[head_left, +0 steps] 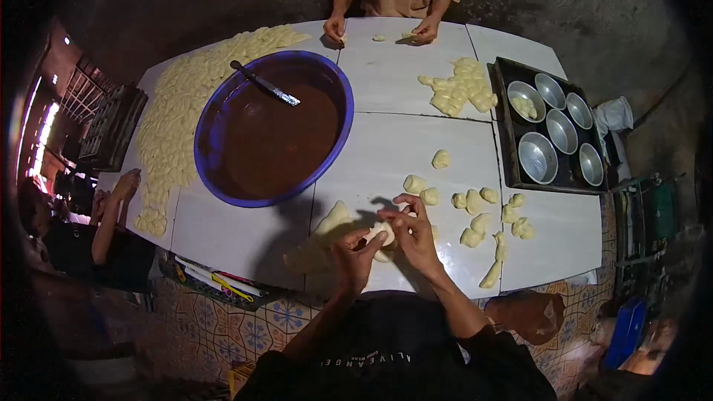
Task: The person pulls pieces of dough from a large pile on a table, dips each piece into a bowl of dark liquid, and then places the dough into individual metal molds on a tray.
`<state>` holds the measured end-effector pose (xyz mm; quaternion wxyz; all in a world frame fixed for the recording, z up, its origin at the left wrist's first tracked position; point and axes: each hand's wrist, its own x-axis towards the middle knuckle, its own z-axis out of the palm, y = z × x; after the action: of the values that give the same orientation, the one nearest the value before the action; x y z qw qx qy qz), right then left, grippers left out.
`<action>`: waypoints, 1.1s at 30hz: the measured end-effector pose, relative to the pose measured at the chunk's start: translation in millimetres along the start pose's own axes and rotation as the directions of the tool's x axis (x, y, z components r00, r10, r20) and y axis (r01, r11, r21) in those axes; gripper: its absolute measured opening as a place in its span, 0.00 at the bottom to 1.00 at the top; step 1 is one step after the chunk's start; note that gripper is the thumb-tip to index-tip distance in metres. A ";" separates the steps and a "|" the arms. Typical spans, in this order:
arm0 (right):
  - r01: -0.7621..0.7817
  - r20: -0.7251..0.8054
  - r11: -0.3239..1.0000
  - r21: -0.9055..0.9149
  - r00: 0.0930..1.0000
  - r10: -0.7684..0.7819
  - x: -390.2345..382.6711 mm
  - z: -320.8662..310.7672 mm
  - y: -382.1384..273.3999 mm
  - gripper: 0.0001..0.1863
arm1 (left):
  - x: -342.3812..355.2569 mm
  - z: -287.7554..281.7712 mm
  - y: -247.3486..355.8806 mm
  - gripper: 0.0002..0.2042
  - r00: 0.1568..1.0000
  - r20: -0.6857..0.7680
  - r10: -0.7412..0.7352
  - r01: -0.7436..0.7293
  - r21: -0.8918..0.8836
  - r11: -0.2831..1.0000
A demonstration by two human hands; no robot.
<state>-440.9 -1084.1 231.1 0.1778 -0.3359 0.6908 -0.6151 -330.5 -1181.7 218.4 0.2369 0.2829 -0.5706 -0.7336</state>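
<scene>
Resting dough piece (383, 234) between fingers (371, 241)

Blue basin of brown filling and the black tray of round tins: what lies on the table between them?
In the head view, between the blue basin and the black tray lie bare white tabletop and a heap of pale dough pieces.

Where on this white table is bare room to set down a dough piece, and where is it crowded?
Bare: between the blue basin and the black tray, below the far dough pile. Crowded: right of both hands, where loose dough pieces lie.
</scene>
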 end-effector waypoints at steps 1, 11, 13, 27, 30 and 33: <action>0.134 -0.056 0.976 -0.172 0.988 -0.145 3.8 -1.0 -4.6 0.19 | -0.9 3.9 12.7 0.11 0.995 0.045 -0.090 0.082 0.164 0.983; -0.262 0.410 0.758 0.597 0.912 -0.007 -11.8 6.7 47.2 0.70 | 24.5 -0.6 57.3 0.36 0.722 0.677 0.145 0.491 -0.648 0.582; -0.295 0.423 0.806 0.513 0.904 0.062 -14.3 12.7 32.1 0.72 | 72.1 -31.8 70.4 0.37 0.792 0.571 0.216 0.261 -0.638 0.725; -0.256 0.208 0.684 0.684 0.966 0.153 1.9 24.7 58.6 0.36 | 117.0 -50.6 88.8 0.37 0.998 -0.057 -0.030 0.057 0.554 0.831; -0.450 0.343 0.308 0.838 0.874 0.345 6.6 34.0 50.4 0.18 | 84.4 -21.3 74.4 0.30 0.730 0.370 -0.574 0.669 -0.218 0.711; -0.393 0.197 0.277 0.877 0.819 0.539 6.6 30.8 46.7 0.09 | 53.8 -8.8 37.8 0.27 0.971 0.091 -0.221 0.224 -0.032 0.974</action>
<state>-436.7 -1110.3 181.5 0.4500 0.0710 0.3376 -0.8237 -362.7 -1232.9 245.6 0.1342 0.3080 -0.5296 -0.7789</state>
